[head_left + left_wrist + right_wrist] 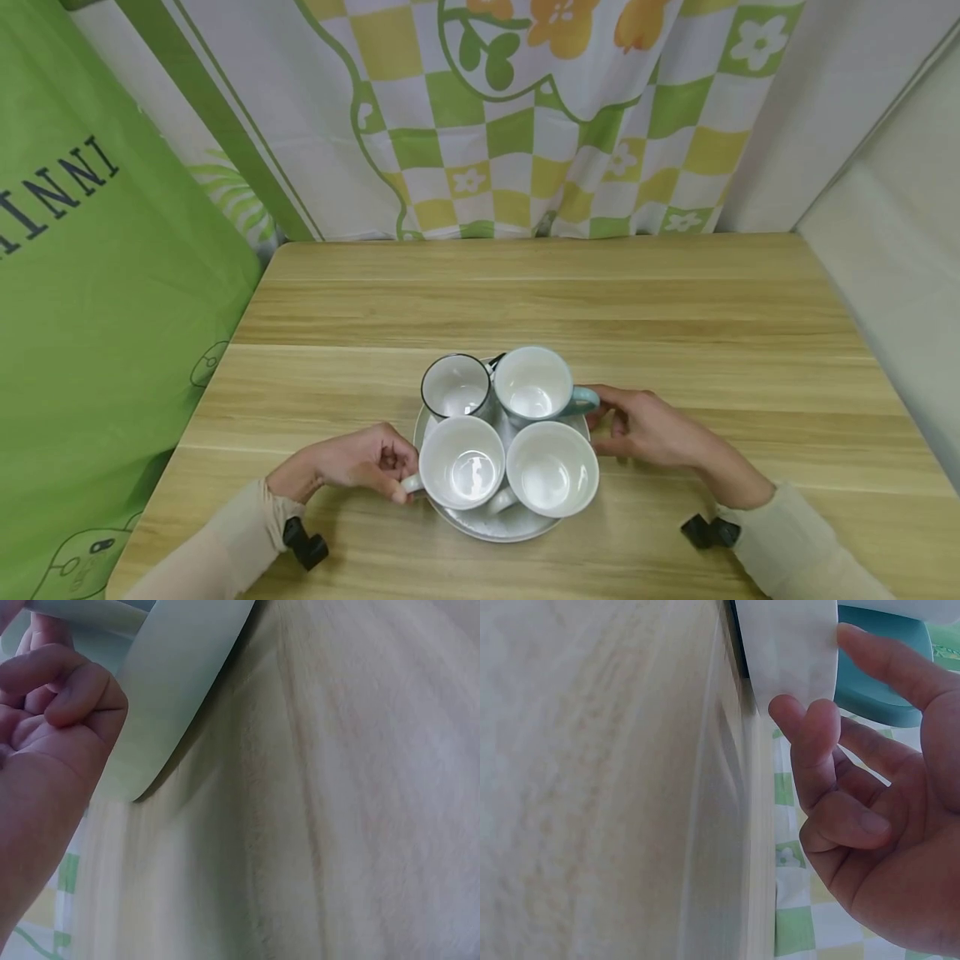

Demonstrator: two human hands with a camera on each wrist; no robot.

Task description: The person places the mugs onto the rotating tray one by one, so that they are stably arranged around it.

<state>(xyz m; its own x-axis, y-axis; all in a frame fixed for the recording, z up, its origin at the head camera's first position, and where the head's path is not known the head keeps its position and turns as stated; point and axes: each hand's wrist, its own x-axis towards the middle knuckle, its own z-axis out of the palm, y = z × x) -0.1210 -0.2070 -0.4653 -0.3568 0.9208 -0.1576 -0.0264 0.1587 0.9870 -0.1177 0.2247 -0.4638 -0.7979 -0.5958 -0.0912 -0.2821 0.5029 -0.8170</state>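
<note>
Four mugs stand upright on a white plate (pixel 517 531) in the head view. My left hand (pixel 367 458) pinches the handle of the near-left white mug (pixel 450 492) between thumb and finger; its other fingers curl in. Beside it stands the near-right white mug (pixel 551 496). Behind them are a black-rimmed white mug (pixel 456 387) and a light blue mug (pixel 536 392). At the plate's right side, my right hand (pixel 652 425) spreads loosely bent fingers, fingertips right at the rim and under the blue handle. In the right wrist view, thumb (pixel 877 656) and fingers reach the plate edge.
The plate rests on a wood-grain table (pixel 675 317). A checkered curtain (pixel 555 150) hangs behind the far edge, and green cloth (pixel 97 292) borders the left side. Pale cloth (pixel 892 242) lies along the right.
</note>
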